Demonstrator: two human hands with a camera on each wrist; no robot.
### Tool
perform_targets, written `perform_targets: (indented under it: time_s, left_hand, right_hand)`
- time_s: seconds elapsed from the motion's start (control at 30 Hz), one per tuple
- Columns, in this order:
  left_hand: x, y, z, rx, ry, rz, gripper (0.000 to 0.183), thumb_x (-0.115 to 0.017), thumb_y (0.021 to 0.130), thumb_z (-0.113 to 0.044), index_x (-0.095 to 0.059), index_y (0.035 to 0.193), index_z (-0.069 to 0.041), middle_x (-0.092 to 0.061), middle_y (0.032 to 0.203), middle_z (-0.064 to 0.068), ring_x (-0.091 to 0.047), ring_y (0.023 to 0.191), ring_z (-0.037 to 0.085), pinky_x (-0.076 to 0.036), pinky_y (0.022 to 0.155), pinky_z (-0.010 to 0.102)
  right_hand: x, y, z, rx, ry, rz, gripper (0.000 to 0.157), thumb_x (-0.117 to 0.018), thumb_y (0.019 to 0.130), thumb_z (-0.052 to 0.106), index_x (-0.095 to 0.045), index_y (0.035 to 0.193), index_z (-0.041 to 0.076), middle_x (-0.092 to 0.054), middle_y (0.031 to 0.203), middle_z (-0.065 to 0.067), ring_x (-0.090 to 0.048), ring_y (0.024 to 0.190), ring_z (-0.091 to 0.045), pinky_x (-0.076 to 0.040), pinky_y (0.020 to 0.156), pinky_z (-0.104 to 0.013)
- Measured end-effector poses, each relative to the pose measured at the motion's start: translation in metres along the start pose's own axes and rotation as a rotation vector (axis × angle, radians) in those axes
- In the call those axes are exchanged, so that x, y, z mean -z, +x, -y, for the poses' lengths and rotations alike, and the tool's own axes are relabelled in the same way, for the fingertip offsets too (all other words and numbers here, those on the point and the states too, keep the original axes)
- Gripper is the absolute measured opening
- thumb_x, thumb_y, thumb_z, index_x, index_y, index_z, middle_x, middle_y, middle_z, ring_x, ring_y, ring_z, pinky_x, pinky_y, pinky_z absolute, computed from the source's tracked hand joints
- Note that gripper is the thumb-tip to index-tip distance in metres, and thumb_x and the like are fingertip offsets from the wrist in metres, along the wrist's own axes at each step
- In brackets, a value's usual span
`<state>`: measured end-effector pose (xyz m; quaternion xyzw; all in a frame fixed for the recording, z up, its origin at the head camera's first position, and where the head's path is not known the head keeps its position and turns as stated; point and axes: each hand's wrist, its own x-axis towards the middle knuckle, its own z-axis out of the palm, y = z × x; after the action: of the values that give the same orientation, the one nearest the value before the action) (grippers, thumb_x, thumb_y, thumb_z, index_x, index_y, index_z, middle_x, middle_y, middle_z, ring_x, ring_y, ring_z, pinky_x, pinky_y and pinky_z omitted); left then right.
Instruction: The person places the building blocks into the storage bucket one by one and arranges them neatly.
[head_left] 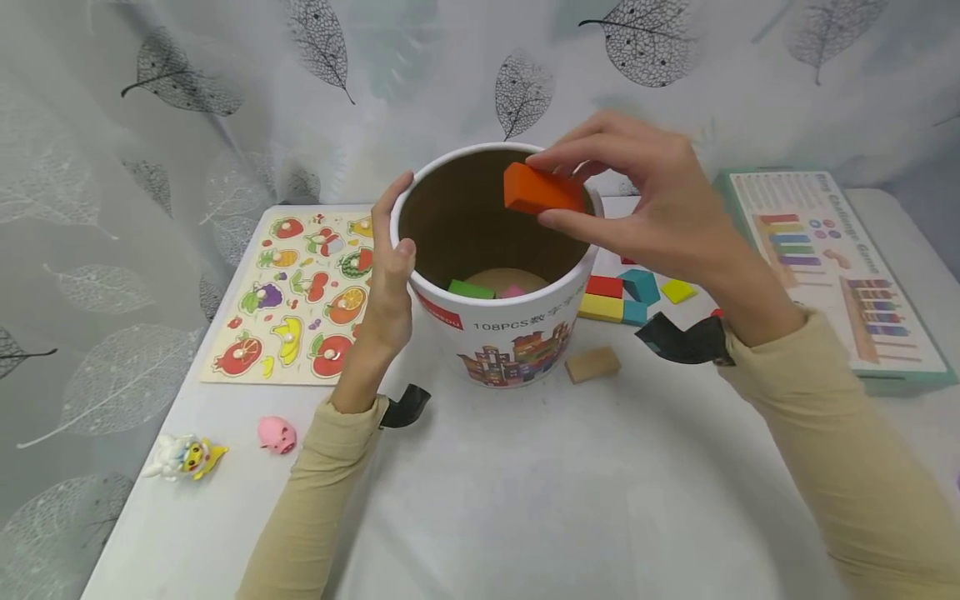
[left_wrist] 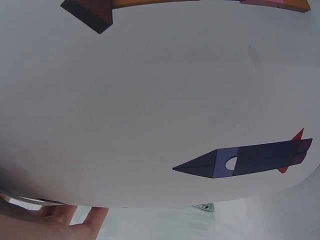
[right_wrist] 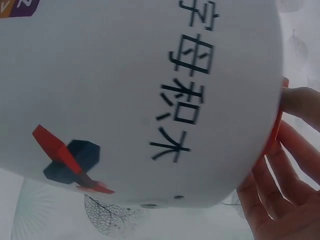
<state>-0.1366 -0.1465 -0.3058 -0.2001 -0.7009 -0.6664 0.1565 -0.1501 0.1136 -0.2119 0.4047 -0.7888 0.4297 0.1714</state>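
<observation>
A white printed bucket (head_left: 495,333) stands upright on the table. My left hand (head_left: 392,275) grips its left rim, thumb over the edge; in the left wrist view, bucket wall fills the frame and the left hand (left_wrist: 55,222) shows at the bottom. Over the right side of the opening, my right hand (head_left: 637,183) pinches an orange block (head_left: 540,190) between thumb and fingers. Part of the block is hidden by the fingers. In the right wrist view, the right hand (right_wrist: 285,170) is beside the bucket wall. Inside the bucket lie a green block (head_left: 471,289) and a pink one (head_left: 513,292).
Right of the bucket lie a plain wooden block (head_left: 592,365), a yellow block (head_left: 678,291) and several coloured blocks. A boxed game (head_left: 832,267) is at far right. At left are a fruit puzzle board (head_left: 300,292), a pink pig (head_left: 277,435) and a small figurine (head_left: 187,457).
</observation>
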Motion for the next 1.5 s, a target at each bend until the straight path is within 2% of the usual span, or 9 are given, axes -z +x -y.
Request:
perform_targets:
  time_s: [0.2,0.37,0.53,0.67,0.87,0.97,1.07,1.23,1.5]
  left_hand:
    - [-0.001,-0.002,-0.001,0.006,-0.006,0.004,0.089,-0.049,0.082,-0.073,-0.024,0.151,-0.023,-0.039,0.147,0.003,-0.040,0.133,0.026,-0.036,0.107,0.061]
    - [-0.002,-0.003,-0.001,0.002,-0.008,0.008,0.090,-0.049,0.082,-0.074,-0.023,0.151,-0.022,-0.039,0.146,0.005,-0.040,0.133,0.026,-0.036,0.107,0.061]
    - [-0.002,0.000,-0.001,-0.005,-0.028,0.004,0.091,-0.051,0.081,-0.073,-0.024,0.151,-0.022,-0.039,0.146,0.006,-0.040,0.134,0.028,-0.036,0.107,0.061]
    - [-0.001,0.001,0.000,0.001,-0.044,-0.001,0.093,-0.052,0.080,-0.074,-0.024,0.151,-0.021,-0.040,0.146,0.006,-0.039,0.133,0.028,-0.035,0.108,0.060]
    - [-0.003,0.002,0.000,-0.004,-0.061,0.005,0.092,-0.053,0.081,-0.072,-0.024,0.151,-0.021,-0.040,0.146,0.007,-0.039,0.134,0.029,-0.035,0.109,0.058]
    - [-0.004,0.002,0.000,-0.007,-0.069,0.005,0.092,-0.053,0.081,-0.072,-0.024,0.151,-0.020,-0.040,0.146,0.007,-0.040,0.133,0.030,-0.035,0.109,0.057]
    - [-0.003,0.002,0.000,-0.008,-0.064,0.005,0.091,-0.053,0.081,-0.071,-0.024,0.151,-0.020,-0.040,0.145,0.007,-0.040,0.133,0.029,-0.035,0.109,0.056]
    - [-0.005,0.003,0.000,-0.012,-0.056,0.015,0.090,-0.052,0.082,-0.071,-0.024,0.151,-0.020,-0.040,0.145,0.008,-0.040,0.133,0.030,-0.035,0.109,0.056]
    - [-0.004,0.001,-0.001,0.006,-0.038,0.003,0.092,-0.053,0.080,-0.073,-0.024,0.151,-0.022,-0.040,0.146,0.005,-0.039,0.134,0.028,-0.034,0.110,0.056]
  right_hand:
    - [-0.003,0.000,-0.006,0.016,0.019,0.040,0.044,-0.081,0.073,-0.003,-0.069,0.116,0.002,-0.066,0.109,-0.009,-0.060,0.099,-0.010,-0.050,0.091,-0.017]
    - [0.011,-0.009,0.003,0.071,-0.050,0.059,0.048,-0.081,0.071,-0.006,-0.067,0.117,-0.002,-0.067,0.112,-0.011,-0.062,0.103,-0.010,-0.050,0.093,-0.017]
    - [0.034,-0.029,0.013,0.142,-0.169,0.083,0.054,-0.084,0.069,-0.002,-0.066,0.120,0.002,-0.068,0.109,-0.010,-0.061,0.102,-0.009,-0.047,0.093,-0.014]
    - [0.040,-0.055,0.005,0.118,-0.111,0.139,0.054,-0.086,0.063,-0.003,-0.070,0.115,0.005,-0.070,0.105,-0.005,-0.061,0.100,-0.006,-0.046,0.088,-0.014]
    - [0.019,-0.103,-0.028,-0.017,0.064,0.263,0.050,-0.086,0.064,-0.004,-0.072,0.109,0.016,-0.069,0.104,0.008,-0.059,0.099,-0.004,-0.047,0.085,-0.013]
    - [0.002,-0.126,-0.048,-0.114,-0.003,0.350,0.047,-0.084,0.070,0.002,-0.071,0.110,0.022,-0.065,0.108,0.013,-0.057,0.101,-0.003,-0.051,0.084,-0.016]
    - [-0.015,-0.140,-0.065,-0.217,-0.082,0.438,0.039,-0.082,0.075,0.006,-0.071,0.111,0.018,-0.063,0.111,0.009,-0.056,0.104,-0.006,-0.056,0.085,-0.028]
    - [-0.036,-0.151,-0.079,-0.301,-0.102,0.522,0.037,-0.081,0.078,0.011,-0.071,0.113,0.018,-0.063,0.114,0.007,-0.056,0.108,-0.011,-0.056,0.089,-0.038]
    - [-0.044,-0.153,-0.079,-0.283,-0.131,0.522,0.038,-0.082,0.077,0.011,-0.072,0.113,0.016,-0.064,0.111,0.005,-0.056,0.105,-0.011,-0.057,0.087,-0.034]
